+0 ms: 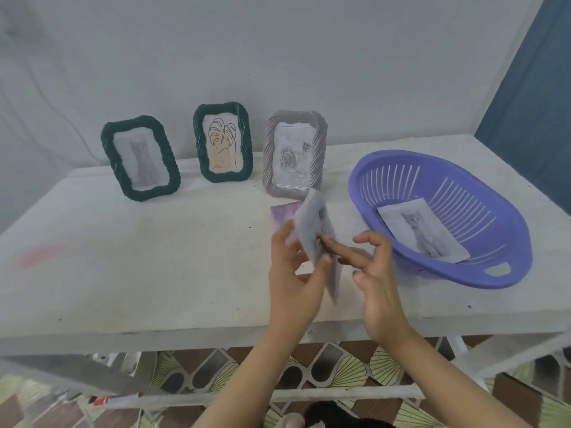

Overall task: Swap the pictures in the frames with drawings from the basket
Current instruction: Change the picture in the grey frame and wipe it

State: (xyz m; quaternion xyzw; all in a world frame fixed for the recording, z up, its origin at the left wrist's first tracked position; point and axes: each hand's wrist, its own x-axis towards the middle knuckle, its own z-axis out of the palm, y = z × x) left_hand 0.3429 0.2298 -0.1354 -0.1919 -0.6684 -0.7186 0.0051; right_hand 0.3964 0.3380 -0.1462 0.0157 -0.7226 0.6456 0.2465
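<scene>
My left hand (292, 273) grips a pale grey picture frame (318, 239), held edge-on above the white table (154, 257); thumb and fingers wrap its lower part. My right hand (370, 273) touches the frame's side with its index fingertip, the other fingers spread. A purple basket (438, 217) at the right holds a cat drawing (423, 233). Three frames stand at the back: a dark green one with a cat picture (140, 157), a dark green one with a leaf drawing (222, 142), a grey one with a rose drawing (293, 152).
A purplish sheet (282, 216) lies on the table behind the held frame. A wall rises behind the standing frames. The table's front edge runs just below my hands. A patterned floor shows under the table.
</scene>
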